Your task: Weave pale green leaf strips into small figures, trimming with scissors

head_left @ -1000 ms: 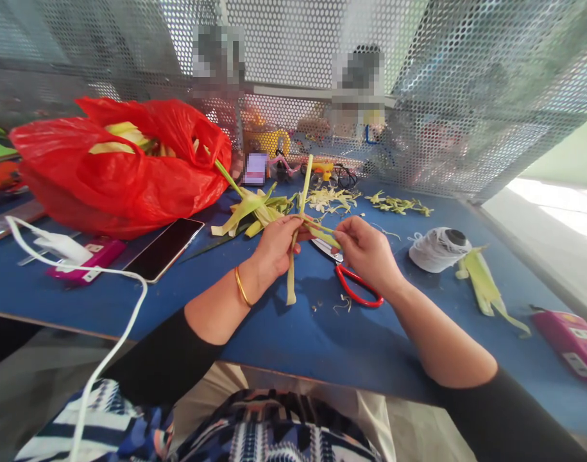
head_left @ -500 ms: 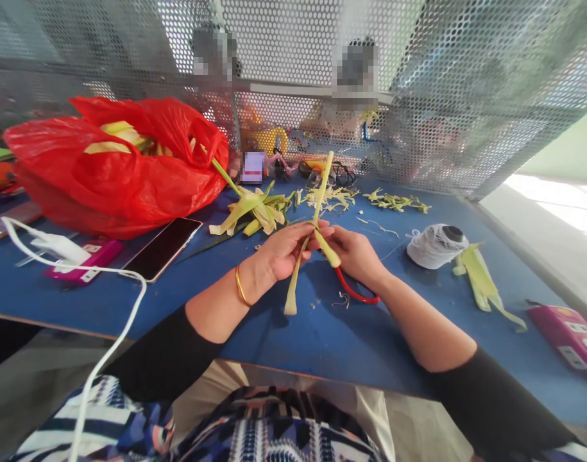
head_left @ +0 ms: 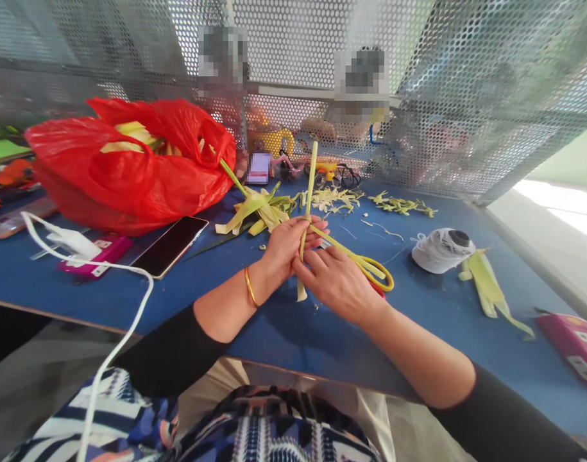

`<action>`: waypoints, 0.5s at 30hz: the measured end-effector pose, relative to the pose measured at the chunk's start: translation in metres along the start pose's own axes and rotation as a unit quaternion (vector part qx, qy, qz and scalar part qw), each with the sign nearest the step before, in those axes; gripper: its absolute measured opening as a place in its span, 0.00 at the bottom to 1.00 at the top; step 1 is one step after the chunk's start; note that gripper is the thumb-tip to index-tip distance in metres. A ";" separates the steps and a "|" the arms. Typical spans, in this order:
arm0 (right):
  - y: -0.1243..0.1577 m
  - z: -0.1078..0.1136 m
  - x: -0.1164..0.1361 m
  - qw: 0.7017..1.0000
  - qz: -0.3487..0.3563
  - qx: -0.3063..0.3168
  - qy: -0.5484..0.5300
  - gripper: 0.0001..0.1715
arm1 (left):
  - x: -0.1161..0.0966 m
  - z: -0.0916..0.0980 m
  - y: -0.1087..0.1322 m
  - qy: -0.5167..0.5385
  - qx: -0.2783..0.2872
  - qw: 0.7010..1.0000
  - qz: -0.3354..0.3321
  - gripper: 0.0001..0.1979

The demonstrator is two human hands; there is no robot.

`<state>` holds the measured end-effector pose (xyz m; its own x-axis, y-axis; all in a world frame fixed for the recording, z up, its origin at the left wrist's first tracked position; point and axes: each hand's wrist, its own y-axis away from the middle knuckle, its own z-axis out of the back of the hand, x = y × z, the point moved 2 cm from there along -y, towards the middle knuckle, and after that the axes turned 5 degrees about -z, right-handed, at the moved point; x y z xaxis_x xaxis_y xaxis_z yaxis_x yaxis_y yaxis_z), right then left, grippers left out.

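Observation:
Folded pale green corn husk strips cross at the fingertips of my left hand. The left thumb and fingers pinch them at the crossing. One end points up and away, another slants down to the right, and a third hangs toward me. My right hand is at the hanging end, its thumb and fingers closed on that strip just below my left hand. Scissors with yellow and red handles lie on the table beyond my right hand, mostly hidden by it and the slanting strip.
A red plastic bag of husks stands at the left, with a phone before it. Loose husks and scraps lie behind my hands. A white thread spool and husk piece sit right. A perforated metal screen closes off the back.
My right hand has moved left and nearer, from the right-hand strip to the hanging one. The right strip now slants out over the scissors. The upright end leans less to the right.

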<state>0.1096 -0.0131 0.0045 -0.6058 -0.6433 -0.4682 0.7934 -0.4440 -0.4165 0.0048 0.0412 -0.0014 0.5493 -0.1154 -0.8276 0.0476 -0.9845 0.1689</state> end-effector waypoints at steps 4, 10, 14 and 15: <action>0.001 -0.006 -0.007 0.998 0.028 -0.033 0.056 0.17 | 0.007 0.000 -0.001 0.009 0.007 1.000 0.006 0.10; 0.005 0.005 -0.005 0.993 -0.070 -0.093 0.006 0.17 | 0.012 0.001 -0.004 -0.047 0.011 0.998 -0.043 0.09; 0.008 0.012 0.004 0.986 -0.154 -0.065 -0.017 0.17 | 0.014 0.003 -0.003 -0.081 0.019 0.994 -0.073 0.10; 0.009 0.013 0.006 0.986 -0.157 -0.052 -0.021 0.17 | 0.014 0.003 -0.003 -0.086 0.017 0.993 -0.073 0.11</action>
<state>0.1133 -0.0289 0.0077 -0.8158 -0.5101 -0.2725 0.5556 -0.5607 -0.6139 0.0100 0.0422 -0.0148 0.3868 0.0115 -0.9221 0.0876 -0.9959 0.0243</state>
